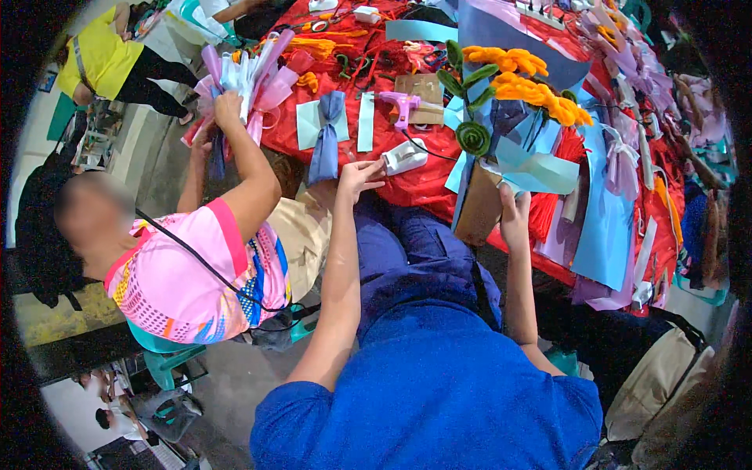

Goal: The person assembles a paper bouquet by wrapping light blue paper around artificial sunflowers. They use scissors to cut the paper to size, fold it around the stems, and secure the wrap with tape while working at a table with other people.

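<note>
Pinches the near end of a pale strip [544,169] between the thumb and fingers of the right hand [514,211], over the right part of the table [372,159], just beside a brown cardboard [478,209]. Touches the left end of a white plastic piece [407,156] with the fingers of the left hand [361,177], well apart from the right one; cannot tell a firm grip there from a light touch. Has just beyond the strip some orange flowers [509,61] with green leaves [479,76], a green spiral bloom [473,139] nearer by, and a blue sheet [509,27] behind. Has to the right of the strip a red fringe [570,142], then a light blue sheet [603,235], and a lilac bow [622,160] farther over. Has beyond the white piece a pink glue gun [401,107], over the left edge of a tan board [427,88]. Has farther left a narrow mint strip [366,121], then a slate-blue ribbon [327,141] across a mint card [309,125], all on the table's red covering. Wears a blue shirt [446,384] and dark blue trousers [419,262]. Has on the left a person in a pink patterned top [184,270], handling a lilac and white bouquet [247,78]; farther off at upper left, a person in a yellow top [102,51]; at lower right, a beige bag [654,384].
</note>
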A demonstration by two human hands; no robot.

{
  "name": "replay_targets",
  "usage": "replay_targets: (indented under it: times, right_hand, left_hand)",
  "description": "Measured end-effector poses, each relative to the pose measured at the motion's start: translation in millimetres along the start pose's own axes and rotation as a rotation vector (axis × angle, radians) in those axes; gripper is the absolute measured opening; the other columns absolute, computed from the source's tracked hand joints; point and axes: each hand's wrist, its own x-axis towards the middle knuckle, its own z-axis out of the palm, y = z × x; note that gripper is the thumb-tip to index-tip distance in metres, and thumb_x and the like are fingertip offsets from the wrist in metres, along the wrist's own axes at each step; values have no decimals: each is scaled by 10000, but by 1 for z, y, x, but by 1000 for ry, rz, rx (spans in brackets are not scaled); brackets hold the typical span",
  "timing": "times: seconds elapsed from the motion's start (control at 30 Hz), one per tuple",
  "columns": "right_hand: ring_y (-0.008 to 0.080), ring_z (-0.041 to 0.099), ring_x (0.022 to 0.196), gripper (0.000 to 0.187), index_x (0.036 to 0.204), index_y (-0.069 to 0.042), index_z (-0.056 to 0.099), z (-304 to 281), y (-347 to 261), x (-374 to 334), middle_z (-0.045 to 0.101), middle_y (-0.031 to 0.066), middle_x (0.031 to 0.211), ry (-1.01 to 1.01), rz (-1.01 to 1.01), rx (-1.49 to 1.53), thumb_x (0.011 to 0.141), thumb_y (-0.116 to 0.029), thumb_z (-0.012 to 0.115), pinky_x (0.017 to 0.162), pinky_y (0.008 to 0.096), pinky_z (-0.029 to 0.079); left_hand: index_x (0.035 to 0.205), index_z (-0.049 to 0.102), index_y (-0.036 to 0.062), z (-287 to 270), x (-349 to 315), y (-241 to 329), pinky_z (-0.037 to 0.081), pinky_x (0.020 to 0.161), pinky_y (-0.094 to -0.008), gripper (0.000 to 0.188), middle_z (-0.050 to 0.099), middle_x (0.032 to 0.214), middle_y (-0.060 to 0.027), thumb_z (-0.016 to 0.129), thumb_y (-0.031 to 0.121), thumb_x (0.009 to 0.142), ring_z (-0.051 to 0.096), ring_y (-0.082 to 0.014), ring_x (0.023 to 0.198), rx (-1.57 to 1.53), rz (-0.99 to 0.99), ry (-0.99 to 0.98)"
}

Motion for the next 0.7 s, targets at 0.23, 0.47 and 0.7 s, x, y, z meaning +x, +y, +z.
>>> replay_targets:
  times: [0.23, 0.47, 0.7]
  right_hand:
    - [151, 489, 904, 332, 1080, 0, 457, -10, 25, -5, 532, 69, 994, -14, 1, -59, 851, -205, 583, 805, 281, 383]
    - [143, 496, 879, 284, 1033, 3, 488, 1, 11, -13, 545, 58, 973, -35, 42, -59, 856, -201, 574, 791, 286, 390]
    - [143, 489, 900, 282, 1052, -4, 489, -5, 20, -16, 525, 61, 1008, 12, 54, -25, 860, -194, 566, 789, 281, 392]
  left_hand:
    - [898, 603, -59, -5, 14, -3, 563, 657, -411, 336, 622, 825, -100, 685, 239, 766, 615, -172, 729, -30, -162, -64]
    - [879, 601, -65, -17, 37, -5, 564, 629, -436, 285, 628, 806, -108, 688, 179, 760, 624, -184, 712, 29, -260, -142]
    - [840, 625, -21, -10, 17, 7, 566, 597, -397, 169, 610, 724, -43, 639, 138, 782, 599, -131, 614, 261, -206, -110]
